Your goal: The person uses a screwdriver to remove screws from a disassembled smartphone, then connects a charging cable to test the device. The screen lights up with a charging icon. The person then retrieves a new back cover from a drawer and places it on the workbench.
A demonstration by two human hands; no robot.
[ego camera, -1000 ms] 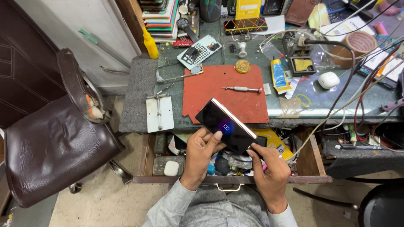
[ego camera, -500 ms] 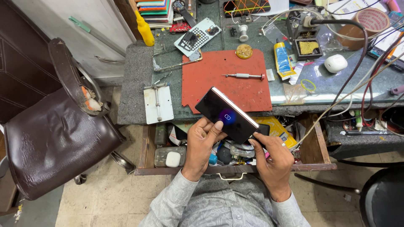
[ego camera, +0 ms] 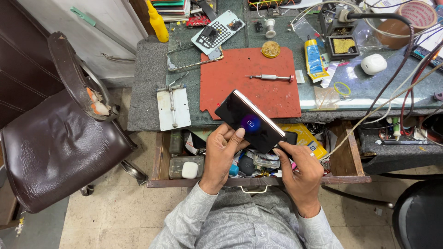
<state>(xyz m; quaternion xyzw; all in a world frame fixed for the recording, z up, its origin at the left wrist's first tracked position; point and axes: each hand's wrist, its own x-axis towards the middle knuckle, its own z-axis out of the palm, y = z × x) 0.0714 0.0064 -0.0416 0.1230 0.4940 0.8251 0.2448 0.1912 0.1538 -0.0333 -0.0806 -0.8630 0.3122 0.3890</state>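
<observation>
I hold a black smartphone point(ego camera: 249, 121) tilted over the open drawer point(ego camera: 348, 157), its dark screen showing a small purple glow. My left hand point(ego camera: 220, 154) grips its lower left edge with the thumb resting on the glass. My right hand point(ego camera: 300, 171) holds the phone's lower right corner, fingers curled under it. Behind the phone lies a red work mat point(ego camera: 240, 74) with a small screwdriver point(ego camera: 270, 77) on it.
The green bench point(ego camera: 147, 83) carries a metal clamp plate point(ego camera: 173, 108), a keypad board point(ego camera: 217, 31), a glue tube point(ego camera: 314, 57), a soldering stand point(ego camera: 341, 44), a tape roll point(ego camera: 415, 18) and many cables. A worn brown chair point(ego camera: 55, 143) stands left. The drawer holds assorted parts.
The view has shifted slightly and moved closer. Both hands keep the phone in much the same pose, and the glow on the screen remains.
</observation>
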